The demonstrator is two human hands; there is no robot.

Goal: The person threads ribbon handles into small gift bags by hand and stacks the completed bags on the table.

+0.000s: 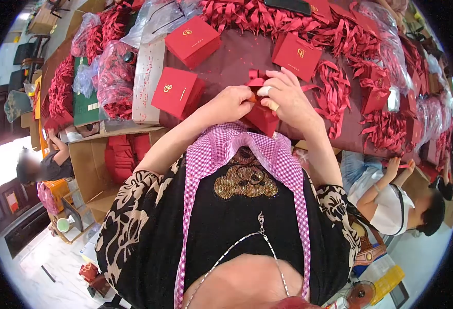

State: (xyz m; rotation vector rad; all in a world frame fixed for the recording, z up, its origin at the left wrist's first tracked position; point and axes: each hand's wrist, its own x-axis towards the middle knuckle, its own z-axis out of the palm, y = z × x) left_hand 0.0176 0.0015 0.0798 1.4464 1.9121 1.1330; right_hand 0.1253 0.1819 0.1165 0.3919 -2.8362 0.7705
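Both hands meet over a red box (263,119) at the table's near edge. My left hand (232,104) has its fingers closed at a red ribbon bow (255,78) on the box; what lies between the fingertips is too small to tell. My right hand (286,99), with a ring and yellowish coverings on its fingers, is bent round the other side of the same ribbon. Red boxes with gold print stand near: one (175,92) left of my left hand, another (191,40) behind it, and a third (297,55) beyond my right hand.
Red ribbon bundles (333,98) lie to the right and along the back of the table (231,56). Plastic-wrapped ribbons (115,80) are at the left. A cardboard box (95,165) holding red pieces stands below left. One person (391,203) works at the right, another (56,159) at the far left.
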